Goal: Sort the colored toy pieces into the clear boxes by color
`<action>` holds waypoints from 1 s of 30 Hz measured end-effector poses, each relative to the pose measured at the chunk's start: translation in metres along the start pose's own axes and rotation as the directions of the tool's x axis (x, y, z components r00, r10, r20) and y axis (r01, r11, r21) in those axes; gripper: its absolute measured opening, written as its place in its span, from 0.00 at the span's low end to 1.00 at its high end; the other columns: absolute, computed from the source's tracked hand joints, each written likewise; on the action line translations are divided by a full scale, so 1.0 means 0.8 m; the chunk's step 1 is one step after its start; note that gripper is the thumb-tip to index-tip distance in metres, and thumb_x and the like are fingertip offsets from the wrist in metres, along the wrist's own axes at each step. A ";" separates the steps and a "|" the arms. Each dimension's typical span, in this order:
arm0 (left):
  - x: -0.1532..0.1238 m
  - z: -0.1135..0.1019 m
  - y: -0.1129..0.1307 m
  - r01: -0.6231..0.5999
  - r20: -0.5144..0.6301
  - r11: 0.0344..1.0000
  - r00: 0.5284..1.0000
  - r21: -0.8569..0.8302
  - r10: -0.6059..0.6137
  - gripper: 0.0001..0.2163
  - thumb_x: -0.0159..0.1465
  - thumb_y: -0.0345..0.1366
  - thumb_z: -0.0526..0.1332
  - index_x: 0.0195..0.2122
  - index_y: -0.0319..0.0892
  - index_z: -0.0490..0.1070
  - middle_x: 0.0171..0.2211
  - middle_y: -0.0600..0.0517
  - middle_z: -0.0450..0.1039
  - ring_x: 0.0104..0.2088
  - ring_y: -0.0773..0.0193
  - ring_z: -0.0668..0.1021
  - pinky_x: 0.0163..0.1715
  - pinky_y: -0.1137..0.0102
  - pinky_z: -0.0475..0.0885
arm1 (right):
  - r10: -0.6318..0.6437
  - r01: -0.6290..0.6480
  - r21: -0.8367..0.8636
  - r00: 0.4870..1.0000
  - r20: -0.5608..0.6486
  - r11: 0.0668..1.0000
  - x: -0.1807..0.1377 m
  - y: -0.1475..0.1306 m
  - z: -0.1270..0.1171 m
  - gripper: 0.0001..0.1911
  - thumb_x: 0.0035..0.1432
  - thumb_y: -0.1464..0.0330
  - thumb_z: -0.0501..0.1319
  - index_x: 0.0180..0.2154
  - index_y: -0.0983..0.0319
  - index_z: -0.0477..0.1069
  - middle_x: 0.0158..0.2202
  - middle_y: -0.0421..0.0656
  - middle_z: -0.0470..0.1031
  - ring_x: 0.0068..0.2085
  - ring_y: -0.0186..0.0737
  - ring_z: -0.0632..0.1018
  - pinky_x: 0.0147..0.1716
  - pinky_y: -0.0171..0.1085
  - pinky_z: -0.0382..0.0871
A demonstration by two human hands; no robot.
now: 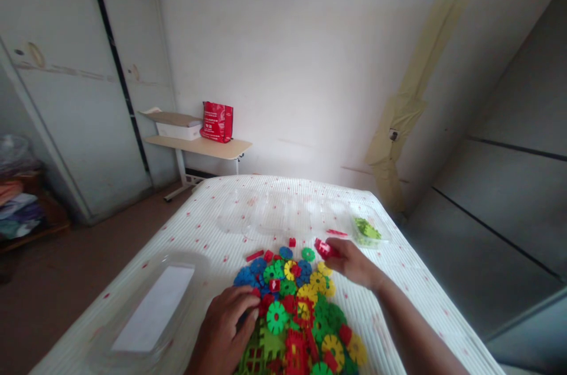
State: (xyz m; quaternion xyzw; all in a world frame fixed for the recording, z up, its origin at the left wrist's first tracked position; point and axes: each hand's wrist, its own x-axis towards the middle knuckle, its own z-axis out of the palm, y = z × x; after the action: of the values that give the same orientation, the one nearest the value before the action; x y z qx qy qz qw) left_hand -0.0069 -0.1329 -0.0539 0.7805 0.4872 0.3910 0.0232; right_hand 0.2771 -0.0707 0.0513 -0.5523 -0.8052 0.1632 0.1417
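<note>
Head view shows us a table (204, 227) with a ribbed white cloth, and we take the middle of the pile of plastic pieces (277, 317) on it as the centre of our clock. Nearest to us, toward six o'clock, the pile has light green grid pieces (272, 341) and red ones. At nine o'clock the left hand (228, 319) is at the edge of the pile with its fingers bent; we cannot tell whether it grips any piece. Well apart from it, also at nine, we see a clear plastic tray (188, 290) with a white sheet (153, 308), in it or under it, we cannot tell which. Toward twelve o'clock the pile ends in blue and green slotted discs. At two o'clock the right hand (349, 261) holds a red plastic piece (325, 248) narrowly between thumb and fingers. Just beyond this hand there lies a red strip (336, 232). Further, between one and two o'clock, a clear container holds bright green pieces (367, 227). Far behind, at eleven o'clock, a red bag (217, 122) stands on a small desk (230, 150), beside a white box (177, 130).
</note>
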 end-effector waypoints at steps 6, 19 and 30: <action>0.002 0.001 -0.001 0.002 0.026 1.000 1.000 -0.002 -0.001 0.05 0.59 0.36 0.59 0.34 0.49 0.74 0.37 0.52 0.77 0.38 0.61 0.78 0.37 0.66 0.74 | 0.196 -0.259 -0.174 0.930 -0.312 0.950 0.044 0.027 -0.030 0.03 0.51 0.71 0.56 0.29 0.63 0.68 0.29 0.43 0.72 0.28 0.34 0.69 0.26 0.32 0.54; 0.002 -0.003 0.005 0.090 0.108 0.995 0.990 -0.042 -0.085 0.06 0.59 0.35 0.58 0.33 0.47 0.75 0.38 0.50 0.77 0.40 0.59 0.77 0.40 0.64 0.73 | 0.168 -0.337 -0.310 0.869 -0.465 0.889 0.043 0.046 -0.012 0.14 0.57 0.68 0.55 0.44 0.62 0.70 0.44 0.48 0.73 0.35 0.41 0.77 0.29 0.35 0.64; 0.006 -0.034 0.008 0.246 0.100 0.964 0.967 -0.099 -0.236 0.08 0.57 0.33 0.58 0.37 0.46 0.75 0.37 0.50 0.76 0.39 0.60 0.77 0.41 0.66 0.72 | -0.215 0.043 -0.319 0.822 -0.527 0.947 -0.122 0.081 0.053 0.13 0.62 0.63 0.49 0.35 0.61 0.69 0.35 0.47 0.76 0.32 0.38 0.79 0.28 0.31 0.72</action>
State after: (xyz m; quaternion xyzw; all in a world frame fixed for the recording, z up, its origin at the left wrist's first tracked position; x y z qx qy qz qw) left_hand -0.0185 -0.1420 -0.0298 0.7292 0.5548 0.3773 0.1349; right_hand 0.3487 -0.1450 -0.0185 -0.5341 -0.7800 -0.1353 0.2967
